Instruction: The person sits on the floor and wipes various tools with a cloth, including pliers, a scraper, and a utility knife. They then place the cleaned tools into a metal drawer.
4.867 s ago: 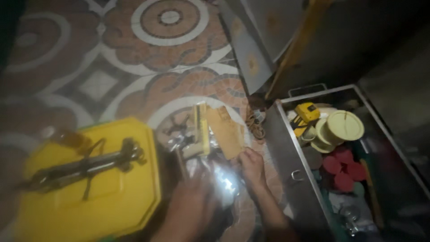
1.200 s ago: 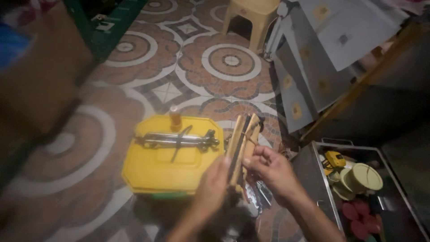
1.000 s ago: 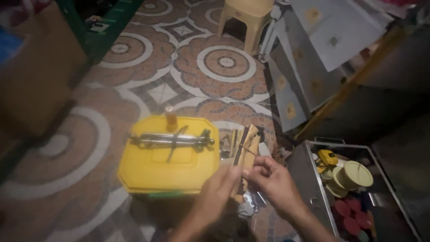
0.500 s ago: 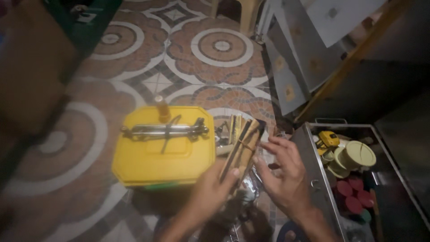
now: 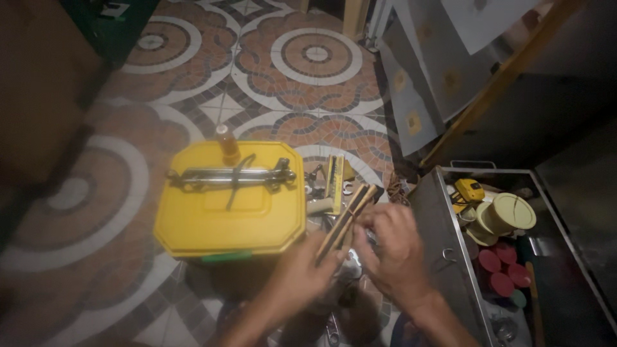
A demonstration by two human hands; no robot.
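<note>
Left hand (image 5: 302,273) clamped on the lower end of a slim bundle of tan wooden strips bound with a dark band (image 5: 344,220), tilted up and to the right over the patterned tile floor (image 5: 302,90). Right hand (image 5: 393,254) curled close beside the bundle at its right edge, fingers bent; hard to tell in the dim light whether closed on anything. Just left of the bundle, a yellow eight-sided plastic lid (image 5: 228,212) on a container, bearing a long dark metal tool (image 5: 231,178) laid across it and a small amber bottle (image 5: 227,144) upright near the far edge. Between lid and bundle, a narrow cluttered strip of small tools, among them an upright yellow-edged card (image 5: 334,182). Close on the right, the wall of an open grey metal box (image 5: 432,218), holding pale yellow round lids (image 5: 511,212), red round lids (image 5: 498,266) and a small yellow device (image 5: 469,189). Leaning grey panels (image 5: 418,83) and a slanted wooden batten (image 5: 501,77) closing off the upper right. Widest open room on the floor beyond the lid and to its left.
</note>
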